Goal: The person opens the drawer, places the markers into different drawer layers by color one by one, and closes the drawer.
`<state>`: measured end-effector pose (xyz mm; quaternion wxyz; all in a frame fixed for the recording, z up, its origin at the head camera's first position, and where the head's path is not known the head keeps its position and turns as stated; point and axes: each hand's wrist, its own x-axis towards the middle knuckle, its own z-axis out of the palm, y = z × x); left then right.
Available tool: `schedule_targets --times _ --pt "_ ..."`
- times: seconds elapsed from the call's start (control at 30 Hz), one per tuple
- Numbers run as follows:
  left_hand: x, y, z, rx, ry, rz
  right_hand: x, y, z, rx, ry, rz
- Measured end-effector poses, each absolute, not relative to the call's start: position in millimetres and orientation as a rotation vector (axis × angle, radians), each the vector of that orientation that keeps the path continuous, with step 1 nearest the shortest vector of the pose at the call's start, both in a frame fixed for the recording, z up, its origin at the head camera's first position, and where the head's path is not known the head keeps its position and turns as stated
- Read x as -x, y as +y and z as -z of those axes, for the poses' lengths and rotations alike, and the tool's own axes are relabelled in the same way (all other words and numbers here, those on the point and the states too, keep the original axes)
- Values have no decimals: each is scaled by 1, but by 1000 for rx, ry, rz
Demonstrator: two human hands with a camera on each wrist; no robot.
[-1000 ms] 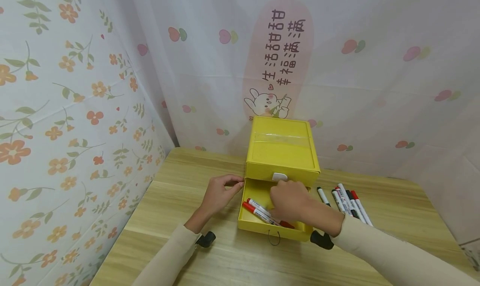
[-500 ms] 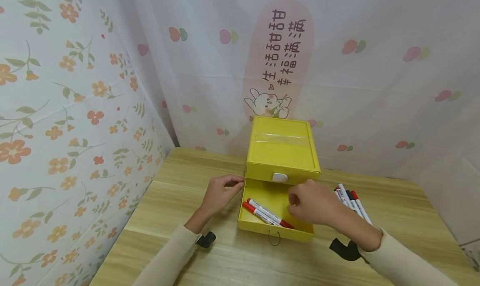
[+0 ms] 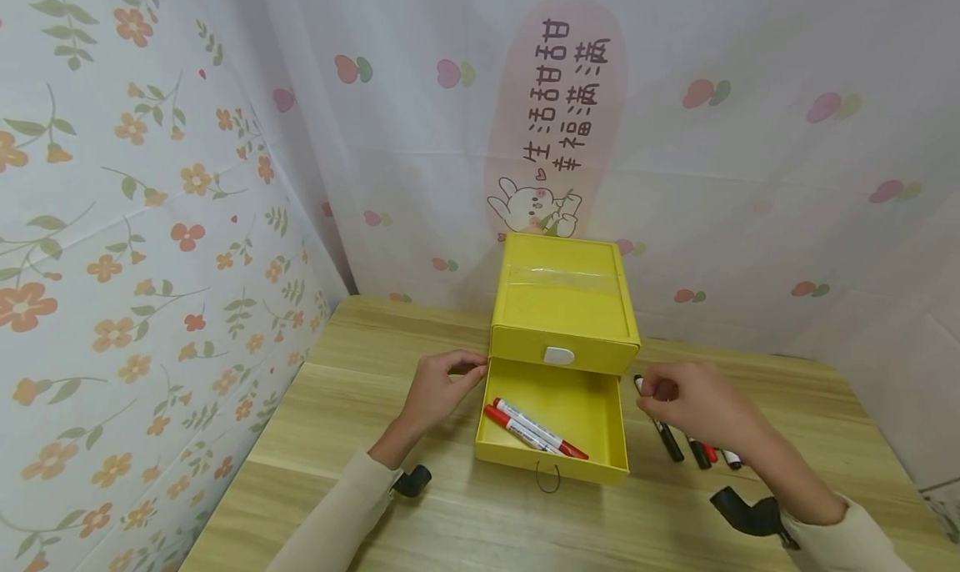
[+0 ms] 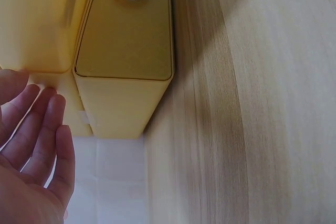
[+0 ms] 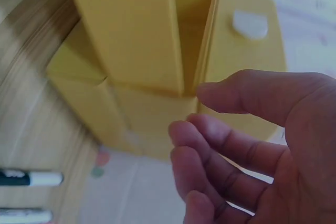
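Observation:
A yellow drawer box (image 3: 562,293) stands on the table with a yellow drawer (image 3: 581,401) pulled out below its upper front. Two red-capped markers (image 3: 532,426) lie in the drawer, toward its front left. My left hand (image 3: 438,393) is at the left side of the box; in the left wrist view its fingers (image 4: 39,135) are fairly straight, with their tips by the yellow wall. On the right, my right hand (image 3: 701,401) hovers over a black-capped marker (image 3: 670,443) and other markers partly hidden under it. In the right wrist view its fingers are loosely bent and hold nothing.
The wooden table (image 3: 375,347) runs up to a patterned curtain (image 3: 780,205) behind the box. A floral curtain (image 3: 157,247) hangs along the left. A thin loop (image 3: 548,478) sticks out from the drawer front.
My right hand has left the drawer and moved right, to above the markers on the table. Both markers in the drawer are now uncovered. The left hand has stayed in place.

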<state>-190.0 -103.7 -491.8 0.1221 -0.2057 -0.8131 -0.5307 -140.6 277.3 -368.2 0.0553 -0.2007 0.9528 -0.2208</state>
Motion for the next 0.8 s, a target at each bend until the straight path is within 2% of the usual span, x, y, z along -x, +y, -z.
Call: schedule_targets --times 0.37,0.8 --pt "190 -104 493 609 -2370 1537 152 335 410 517 3021 702" --pt "190 -104 494 598 -2380 1526 159 366 456 310 3082 722"
